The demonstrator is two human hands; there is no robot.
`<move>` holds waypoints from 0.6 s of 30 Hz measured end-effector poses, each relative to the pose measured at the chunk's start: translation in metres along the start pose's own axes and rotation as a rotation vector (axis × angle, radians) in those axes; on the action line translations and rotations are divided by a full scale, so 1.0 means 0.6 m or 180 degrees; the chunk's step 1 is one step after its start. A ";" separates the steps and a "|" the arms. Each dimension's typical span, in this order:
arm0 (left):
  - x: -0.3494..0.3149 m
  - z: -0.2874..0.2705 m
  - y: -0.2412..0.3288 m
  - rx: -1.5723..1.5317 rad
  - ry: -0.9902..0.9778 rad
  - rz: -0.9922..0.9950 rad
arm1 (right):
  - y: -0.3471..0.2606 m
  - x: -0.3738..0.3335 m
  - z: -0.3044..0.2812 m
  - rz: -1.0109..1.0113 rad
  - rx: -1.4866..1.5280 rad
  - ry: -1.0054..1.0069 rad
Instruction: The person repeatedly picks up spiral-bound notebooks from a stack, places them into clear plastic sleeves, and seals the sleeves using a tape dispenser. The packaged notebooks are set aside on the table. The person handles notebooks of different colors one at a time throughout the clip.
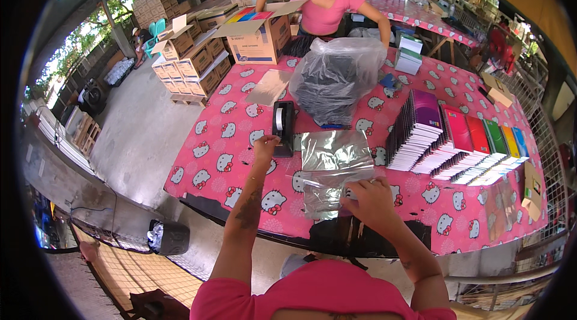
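My left hand [265,148] is closed in a pinch beside the near end of a black tape dispenser [284,143]; whatever lies between the fingertips is too small to make out. A white roll sits in the dispenser. To its right, a clear plastic bag [336,158] lies flat and shiny on the table. My right hand [371,201] has its fingers curled over the bag's near right part, gripping it. Right of that stand several rows of stacked spiral notebooks [427,109] with purple, pink, red, green, yellow and blue covers.
A large plastic sack [336,76] with dark contents rests on the pink table cover [207,161]. Behind it, a person in pink [327,10] reaches toward the sack. An open carton [258,40] stands at the back left. Cardboard pieces [531,191] lie by the right edge.
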State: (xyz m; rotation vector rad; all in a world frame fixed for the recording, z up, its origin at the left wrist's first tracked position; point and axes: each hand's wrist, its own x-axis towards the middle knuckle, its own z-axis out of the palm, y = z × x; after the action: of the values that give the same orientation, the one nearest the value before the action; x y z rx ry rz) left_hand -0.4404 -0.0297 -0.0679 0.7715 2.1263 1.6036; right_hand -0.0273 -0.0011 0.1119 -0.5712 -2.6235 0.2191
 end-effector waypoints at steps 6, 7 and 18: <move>-0.096 0.046 -0.008 -0.1231 0.0389 -0.0776 | 0.006 -0.001 0.024 0.0676 0.0222 -0.0035; -0.089 0.038 -0.017 -0.0050 0.0629 -0.0339 | 0.005 0.002 0.024 0.0728 0.0290 -0.0017; -0.227 0.085 0.212 -0.0921 -0.2951 0.1239 | -0.001 -0.011 0.028 0.0640 -0.0184 0.0216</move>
State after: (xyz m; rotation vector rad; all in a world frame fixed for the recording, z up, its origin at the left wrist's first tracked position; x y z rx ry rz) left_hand -0.2778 -0.0499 0.0348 1.5092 1.1065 1.2746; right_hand -0.0297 -0.0054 0.0945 -0.8484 -2.5136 0.1826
